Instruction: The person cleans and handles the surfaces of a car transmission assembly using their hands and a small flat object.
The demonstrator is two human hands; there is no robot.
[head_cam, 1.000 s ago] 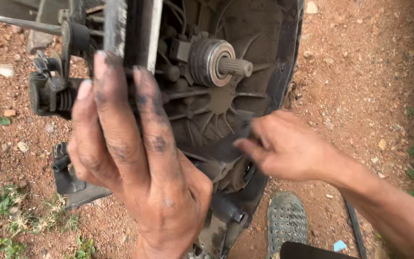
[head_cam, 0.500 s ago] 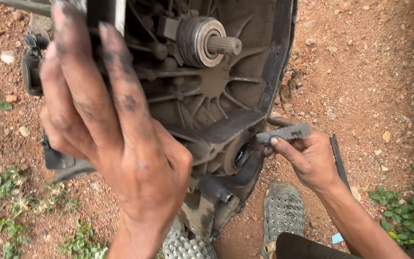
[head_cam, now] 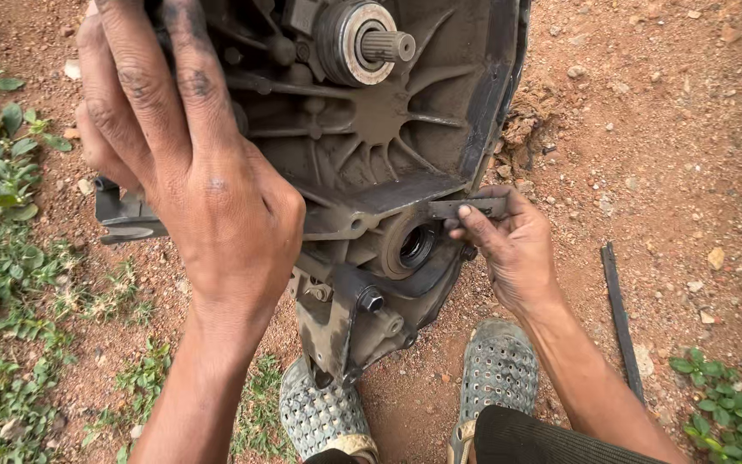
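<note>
A dirty grey gearbox housing point(head_cam: 388, 129) stands on edge on red dirt, its ribbed inside facing me, with a splined shaft point(head_cam: 386, 45) sticking out near the top. My left hand point(head_cam: 191, 163), greasy, grips the housing's upper left part. My right hand point(head_cam: 508, 245) pinches a flat dark metal piece point(head_cam: 465, 208) held level against the housing's lower right edge, just above a round opening point(head_cam: 414, 247).
My two feet in grey perforated clogs point(head_cam: 500, 374) rest below the housing. A thin dark metal strip point(head_cam: 620, 314) lies on the dirt at the right. Green weeds point(head_cam: 2, 180) grow along the left edge and at the lower right corner.
My right hand drew back from inside the housing, now holding the flat metal piece at its edge. The view shifted, so housing and left hand sit higher in the frame.
</note>
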